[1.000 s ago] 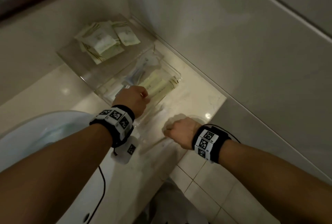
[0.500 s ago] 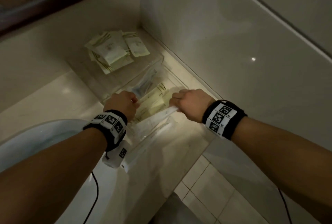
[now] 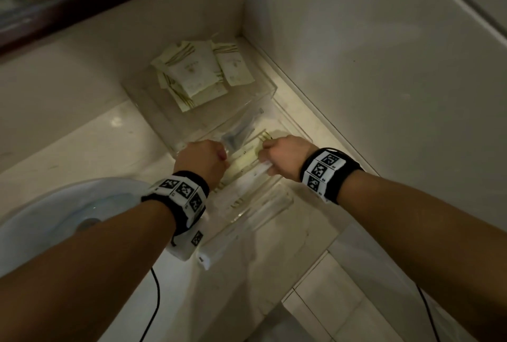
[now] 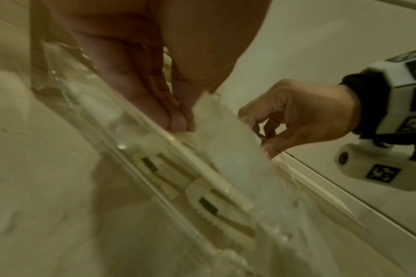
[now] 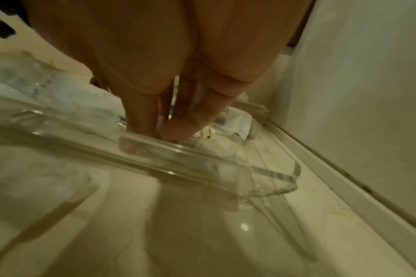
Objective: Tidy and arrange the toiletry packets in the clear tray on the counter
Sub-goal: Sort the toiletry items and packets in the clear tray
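Packets (image 3: 248, 162) between left hand (image 3: 201, 159), right hand (image 3: 285, 153); both pinching

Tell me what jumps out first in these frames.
Both hands meet over the near section of the clear tray: the left hand and right hand each pinch the long packets lying there. Behind them, a loose pile of pale sachets sits in the tray's far section, by the wall corner.

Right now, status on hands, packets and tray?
Left hand pinches a long packet in the clear tray; right hand grips its other end. Square packets piled in rear compartment. Nothing blocking.
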`<act>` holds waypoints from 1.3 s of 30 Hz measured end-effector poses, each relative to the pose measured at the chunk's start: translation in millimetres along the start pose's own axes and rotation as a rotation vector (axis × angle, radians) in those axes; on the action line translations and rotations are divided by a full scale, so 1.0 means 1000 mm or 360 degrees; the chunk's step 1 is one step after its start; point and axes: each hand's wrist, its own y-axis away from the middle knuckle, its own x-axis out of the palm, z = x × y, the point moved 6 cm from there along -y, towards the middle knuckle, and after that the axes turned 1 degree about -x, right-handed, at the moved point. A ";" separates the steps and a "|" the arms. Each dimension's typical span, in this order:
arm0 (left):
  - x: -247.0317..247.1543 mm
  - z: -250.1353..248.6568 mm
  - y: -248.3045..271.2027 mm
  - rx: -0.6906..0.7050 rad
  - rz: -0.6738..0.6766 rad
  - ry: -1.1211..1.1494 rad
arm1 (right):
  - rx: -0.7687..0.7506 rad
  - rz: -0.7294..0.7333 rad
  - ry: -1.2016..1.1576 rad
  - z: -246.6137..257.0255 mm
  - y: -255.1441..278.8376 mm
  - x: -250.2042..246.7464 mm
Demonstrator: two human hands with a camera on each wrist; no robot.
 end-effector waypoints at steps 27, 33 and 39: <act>0.030 -0.035 0.035 0.0327 0.0031 -0.0050 | -0.0065 -0.0014 0.0013 0.072 0.054 0.062; 0.008 -0.034 0.042 0.0336 -0.0123 0.0036 | -0.0125 -0.0172 0.0088 0.074 0.069 0.053; -0.030 -0.029 0.060 0.0342 -0.0277 0.0196 | -0.0181 -0.0680 0.0058 0.049 0.097 0.001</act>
